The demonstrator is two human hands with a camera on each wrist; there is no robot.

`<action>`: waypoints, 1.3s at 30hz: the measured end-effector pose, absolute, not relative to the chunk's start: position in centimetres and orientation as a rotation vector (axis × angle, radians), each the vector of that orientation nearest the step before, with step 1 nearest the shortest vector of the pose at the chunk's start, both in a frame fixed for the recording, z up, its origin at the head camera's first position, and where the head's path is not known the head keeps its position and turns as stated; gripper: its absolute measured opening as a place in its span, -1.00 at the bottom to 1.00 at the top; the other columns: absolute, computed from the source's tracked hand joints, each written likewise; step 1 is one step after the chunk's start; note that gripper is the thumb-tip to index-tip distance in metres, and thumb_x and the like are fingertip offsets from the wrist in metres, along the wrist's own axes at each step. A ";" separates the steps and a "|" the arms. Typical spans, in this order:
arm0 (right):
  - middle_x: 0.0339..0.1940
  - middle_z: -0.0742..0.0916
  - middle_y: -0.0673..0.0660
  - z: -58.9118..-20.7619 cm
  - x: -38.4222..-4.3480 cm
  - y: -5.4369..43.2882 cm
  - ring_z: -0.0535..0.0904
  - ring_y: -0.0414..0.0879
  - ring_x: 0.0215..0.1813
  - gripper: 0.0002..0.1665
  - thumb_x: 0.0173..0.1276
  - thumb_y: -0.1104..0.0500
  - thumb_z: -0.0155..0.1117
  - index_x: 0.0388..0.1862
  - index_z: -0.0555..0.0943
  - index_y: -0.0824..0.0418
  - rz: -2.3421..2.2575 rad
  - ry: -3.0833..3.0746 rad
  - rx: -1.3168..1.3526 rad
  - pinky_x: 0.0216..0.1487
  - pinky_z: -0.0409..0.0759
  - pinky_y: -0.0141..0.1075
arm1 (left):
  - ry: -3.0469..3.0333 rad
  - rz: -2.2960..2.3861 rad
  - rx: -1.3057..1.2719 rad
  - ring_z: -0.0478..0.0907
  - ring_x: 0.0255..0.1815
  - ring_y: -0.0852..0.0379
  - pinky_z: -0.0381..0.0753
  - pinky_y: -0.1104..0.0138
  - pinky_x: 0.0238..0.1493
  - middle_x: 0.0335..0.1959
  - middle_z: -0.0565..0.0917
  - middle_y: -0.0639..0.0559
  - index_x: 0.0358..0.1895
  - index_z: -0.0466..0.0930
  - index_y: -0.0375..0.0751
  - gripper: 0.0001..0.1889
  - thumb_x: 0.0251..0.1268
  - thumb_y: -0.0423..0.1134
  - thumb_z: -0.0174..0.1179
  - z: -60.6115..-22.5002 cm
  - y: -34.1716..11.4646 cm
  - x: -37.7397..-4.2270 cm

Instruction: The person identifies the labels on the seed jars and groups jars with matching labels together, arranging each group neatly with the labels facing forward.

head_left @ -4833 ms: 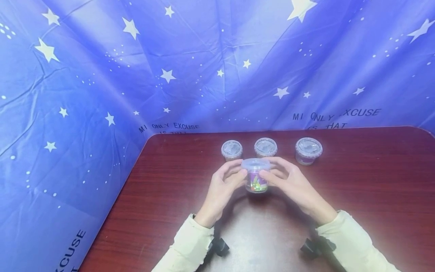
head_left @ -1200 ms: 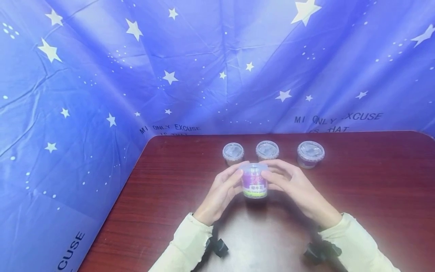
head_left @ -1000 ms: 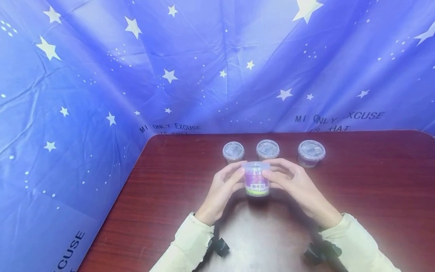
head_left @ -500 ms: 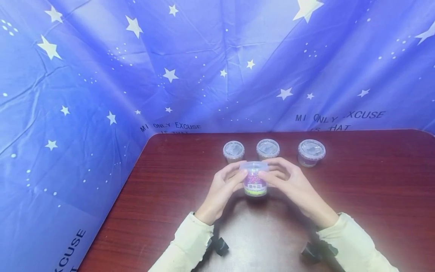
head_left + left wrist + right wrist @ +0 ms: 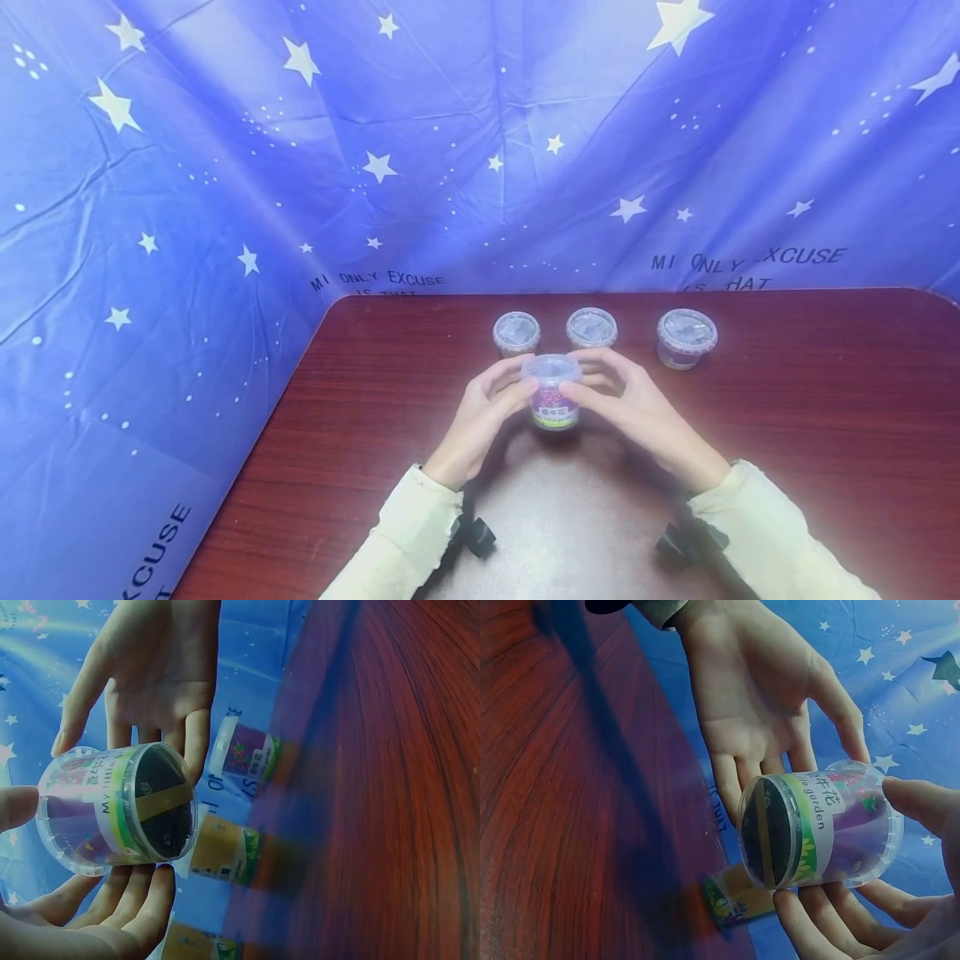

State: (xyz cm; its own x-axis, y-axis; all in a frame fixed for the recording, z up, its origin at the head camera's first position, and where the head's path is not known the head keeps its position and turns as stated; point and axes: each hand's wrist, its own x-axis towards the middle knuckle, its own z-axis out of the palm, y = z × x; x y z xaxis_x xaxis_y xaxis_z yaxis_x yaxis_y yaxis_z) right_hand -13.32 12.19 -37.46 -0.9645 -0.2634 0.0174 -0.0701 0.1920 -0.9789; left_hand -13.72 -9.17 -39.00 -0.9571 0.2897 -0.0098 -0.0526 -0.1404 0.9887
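A clear plastic tub with a purple, white and green label and a clear lid is held upright above the table between both hands. My left hand grips its left side, thumb on the front and fingers behind. On the right side my right hand holds it in the same manner. Printed characters face me. In the left wrist view the base of the tub shows dark contents and a tan strip across it. The right wrist view shows the label of the tub reading "garden".
Three more lidded tubs stand in a row near the table's back: a left one, a middle one and a right one. Behind the dark red wooden table hangs a blue star-printed cloth.
Since the earliest frame the tub has turned, bringing the white name panel round to the front in place of a plant picture. Lately both hands and the tub have shifted slightly left.
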 end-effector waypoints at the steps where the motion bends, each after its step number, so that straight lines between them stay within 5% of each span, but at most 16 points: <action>1: 0.26 0.60 0.19 -37.6 -13.4 12.2 0.56 0.14 0.26 -0.38 0.35 0.02 0.37 0.32 0.45 0.15 -1.874 2.304 -0.325 0.19 0.62 -0.04 | 1.889 2.195 0.264 0.58 0.19 0.05 0.56 0.18 0.27 0.26 0.57 -0.16 0.35 0.43 -0.22 -0.50 0.38 -0.23 0.21 -39.1 -9.2 -13.8; 20: 0.22 0.64 0.14 -39.8 -14.8 11.6 0.60 0.10 0.21 -0.34 0.25 0.00 0.47 0.28 0.49 0.14 -1.779 2.414 -0.394 0.26 0.54 0.08 | 1.943 2.147 0.215 0.57 0.21 0.04 0.56 0.21 0.25 0.21 0.62 -0.15 0.32 0.47 -0.19 -0.49 0.30 -0.25 0.28 -40.7 -9.7 -15.1; 39: 0.18 0.62 0.28 -41.8 -15.6 11.1 0.62 0.17 0.15 -0.31 0.17 0.22 0.51 0.26 0.44 0.28 -1.782 2.431 -0.546 0.15 0.65 -0.09 | 2.071 2.058 0.280 0.43 0.37 -0.09 0.44 0.14 0.38 0.33 0.51 -0.12 0.39 0.37 -0.23 -0.40 0.27 -0.35 0.25 -42.2 -9.9 -15.6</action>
State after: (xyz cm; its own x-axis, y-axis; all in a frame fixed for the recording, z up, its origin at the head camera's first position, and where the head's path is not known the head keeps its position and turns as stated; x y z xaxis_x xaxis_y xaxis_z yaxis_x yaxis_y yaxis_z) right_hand -15.64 11.07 -41.78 -0.9335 -0.3280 0.1447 -0.2367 0.2609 -0.9359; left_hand -15.60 -9.86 -42.22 -0.9604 0.2784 -0.0135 -0.0117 0.0081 0.9999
